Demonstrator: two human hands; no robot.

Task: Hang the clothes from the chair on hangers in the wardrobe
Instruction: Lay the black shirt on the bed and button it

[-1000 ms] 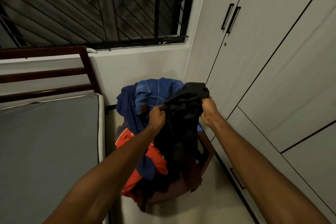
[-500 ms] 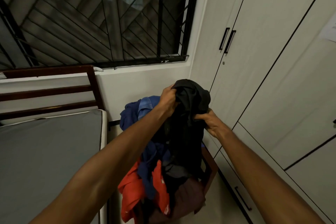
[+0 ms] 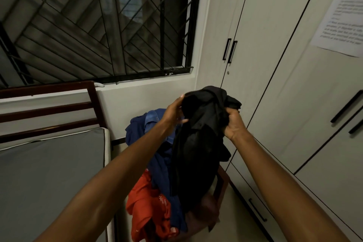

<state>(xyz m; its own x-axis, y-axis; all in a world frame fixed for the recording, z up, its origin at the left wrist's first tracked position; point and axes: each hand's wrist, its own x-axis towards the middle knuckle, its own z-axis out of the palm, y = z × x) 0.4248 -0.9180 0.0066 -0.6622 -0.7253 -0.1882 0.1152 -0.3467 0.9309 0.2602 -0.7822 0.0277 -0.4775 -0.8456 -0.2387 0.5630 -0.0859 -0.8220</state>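
Since the earlier frames the black fabric garment [image 3: 198, 143] has been raised off the pile and drawn toward the wardrobe side; the left hand [image 3: 173, 112] has shifted from a closed fistful to a looser hold at the top of the bundle, and the view has tilted up, bringing a printed paper sheet [image 3: 341, 12] on the door into sight.

The left hand's fingers [image 3: 181, 102] lie nearly straight against the bunched top of the garment, thumb below; whether they pinch it or only steady it cannot be told. The right hand [image 3: 233, 124] has its fingers curled around a gathered fold at the garment's right edge and grips it firmly.

The garment hangs from both hands with its long axis vertical, its lower part trailing onto the heap. Under it, the dark wooden chair [image 3: 220, 188] carries a blue denim shirt [image 3: 155, 122] and an orange-red garment [image 3: 147, 202].

The white wardrobe [image 3: 275, 104] stands to the right, doors closed, with its paired black bar handles [image 3: 229, 51] above and beyond the right hand. The right hand is the nearer to it. No hanger is visible. Judgement: a door must be opened before hanging, which calls for one hand to take the garment's full weight.

A bed with a grey mattress [image 3: 49, 173] lies to the left beneath a barred window [image 3: 98, 21].
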